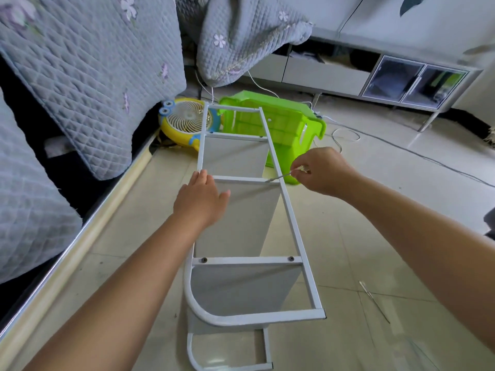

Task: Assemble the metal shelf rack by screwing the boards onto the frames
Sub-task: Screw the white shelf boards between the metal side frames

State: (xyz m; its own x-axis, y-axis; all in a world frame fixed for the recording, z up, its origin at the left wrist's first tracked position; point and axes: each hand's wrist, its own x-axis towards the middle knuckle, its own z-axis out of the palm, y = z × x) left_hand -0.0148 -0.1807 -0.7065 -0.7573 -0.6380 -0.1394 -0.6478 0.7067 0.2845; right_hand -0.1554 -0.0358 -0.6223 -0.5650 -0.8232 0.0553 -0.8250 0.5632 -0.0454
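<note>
Head view of a partly built shelf rack lying on its side on a tiled floor. The left hand (199, 200) lies flat, fingers spread and loosely open, gripping nothing, its fingertips resting on the left rail of the upper white frame (292, 223) where the middle crossbar meets it. The right hand (325, 171) is closed in a pinch on a thin screwdriver (284, 176), whose tip touches the right end of that same crossbar. Directly beneath the left palm a grey board (241, 218) stands on edge between the two frames; a second board (241, 293), nearer the wearer than both hands, sits under a crossbar bearing two dark screws (204, 260). Beyond the right hand lies an overturned green plastic stool (284, 121); whether it holds anything cannot be told. Beyond the left hand leans a yellow fan (187, 121). Near the right forearm, a slim metal tool (373, 301) lies on the floor.
</note>
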